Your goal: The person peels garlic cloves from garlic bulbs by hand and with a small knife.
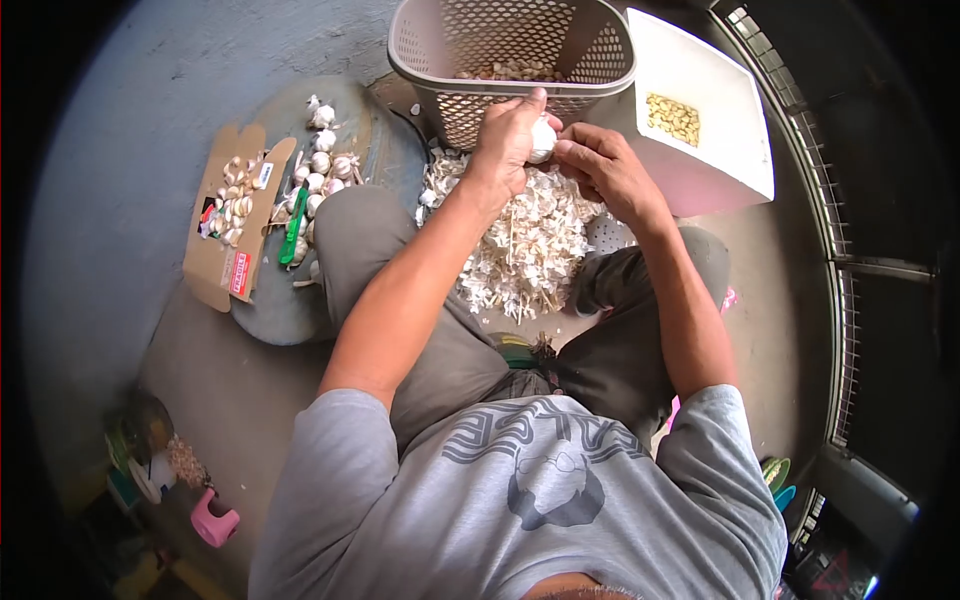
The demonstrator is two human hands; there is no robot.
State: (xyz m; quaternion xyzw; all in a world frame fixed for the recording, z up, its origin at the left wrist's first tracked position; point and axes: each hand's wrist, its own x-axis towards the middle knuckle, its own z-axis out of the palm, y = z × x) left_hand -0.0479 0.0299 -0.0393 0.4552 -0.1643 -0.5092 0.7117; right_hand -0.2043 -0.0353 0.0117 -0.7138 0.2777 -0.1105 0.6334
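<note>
A whole white garlic bulb [542,140] is in my left hand [503,145], with the fingers and thumb closed around it. My right hand [610,172] pinches at the bulb's right side, its thumb and forefinger pressed together there; whether a bit of skin is between them I cannot make out. Below both hands lies a heap of papery garlic skins [525,250] between my legs. Just beyond them stands a perforated plastic basket [512,88] with brownish cloves [515,71] at its bottom.
On the right, a white foam box [700,60] contains pale cloves [673,120]. At left, a round surface [275,318] carries several garlic bulbs [320,160], a green-handled tool [293,228] and an open cardboard box [210,262] with cloves. A pink plastic object [213,520] lies lower left.
</note>
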